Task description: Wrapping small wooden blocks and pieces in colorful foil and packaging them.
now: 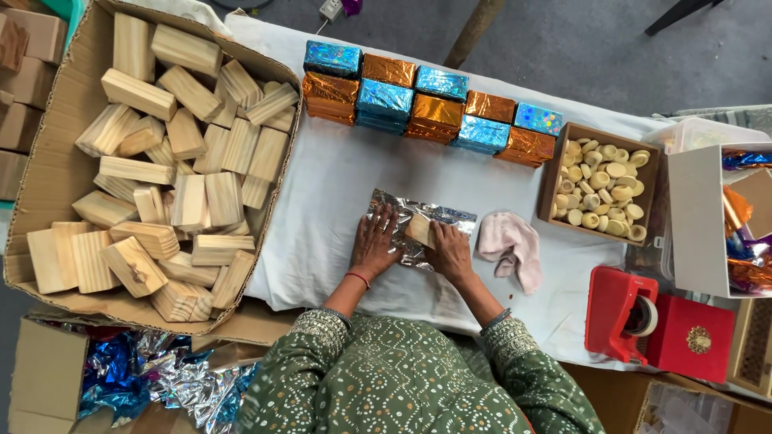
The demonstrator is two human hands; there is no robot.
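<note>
A: How far along is the wrapping?

B: One wooden block (420, 229) lies on a silver foil sheet (418, 217), unfolded. The left hand (375, 245) presses flat and open on the foil; the right hand (449, 251) holds the block's edge.

A: And finished ones?

B: Beyond the grip, roughly ten visible wrapped blocks (418, 104), blue and orange, some stacked. Left of it, a cardboard box (56, 169) holds dozens unwrapped.
</note>
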